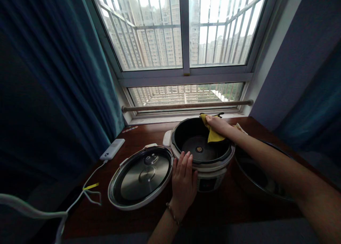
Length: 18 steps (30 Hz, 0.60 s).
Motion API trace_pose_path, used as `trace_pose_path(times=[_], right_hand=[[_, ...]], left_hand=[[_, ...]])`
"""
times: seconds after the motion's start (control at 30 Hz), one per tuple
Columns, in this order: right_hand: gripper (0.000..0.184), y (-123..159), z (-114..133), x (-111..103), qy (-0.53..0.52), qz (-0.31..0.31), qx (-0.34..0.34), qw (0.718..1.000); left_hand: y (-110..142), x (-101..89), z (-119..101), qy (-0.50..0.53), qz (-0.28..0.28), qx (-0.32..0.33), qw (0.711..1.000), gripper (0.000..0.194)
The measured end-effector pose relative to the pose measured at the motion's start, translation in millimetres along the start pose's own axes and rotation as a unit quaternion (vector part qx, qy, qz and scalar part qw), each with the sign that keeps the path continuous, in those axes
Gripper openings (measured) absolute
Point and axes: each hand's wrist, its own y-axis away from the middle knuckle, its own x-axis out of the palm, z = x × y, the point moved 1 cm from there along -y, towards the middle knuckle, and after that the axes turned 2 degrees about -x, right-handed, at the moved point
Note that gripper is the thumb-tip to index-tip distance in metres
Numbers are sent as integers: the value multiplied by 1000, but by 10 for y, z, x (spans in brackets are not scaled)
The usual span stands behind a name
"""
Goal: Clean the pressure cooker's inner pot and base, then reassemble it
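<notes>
A white electric pressure cooker (pixel 213 171) stands on the table with its top uncovered, showing a dark interior with a round piece at the centre of its floor. My right hand (pixel 217 125) is closed on a yellow cloth (pixel 214 135) with dark edging, held at the cooker's far right rim and hanging partly inside. My left hand (pixel 183 180) lies with fingers extended against the cooker's near left side, just below the rim. Left of the cooker, its round lid (pixel 142 178) rests with the metal inner face upward.
A dark round pot (pixel 262 173) sits at the right, partly behind my right forearm. On the left lie a white power bank (pixel 113 149) and its white cable (pixel 90 174). Behind the wooden table (pixel 157 132) are a barred window and a horizontal rail (pixel 186 105); blue curtains (pixel 66 59) hang beside.
</notes>
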Motion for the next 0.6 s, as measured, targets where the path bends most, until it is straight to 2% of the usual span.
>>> trace_pose_path(times=[0.13, 0.23, 0.43, 0.6], right_hand=[[34, -261, 17, 82, 25, -5, -66, 997], [34, -347, 46, 135, 43, -7, -78, 996], [36, -304, 108, 129, 77, 7, -20, 997], [35, -19, 132, 7, 86, 39, 31, 995]], left_hand=[[-4, 7, 1, -10, -1, 5, 1000, 45], [-13, 1, -5, -18, -1, 6, 1000, 45], [-25, -16, -37, -41, -9, 2, 999, 43], [-39, -14, -65, -57, -15, -1, 998, 44]])
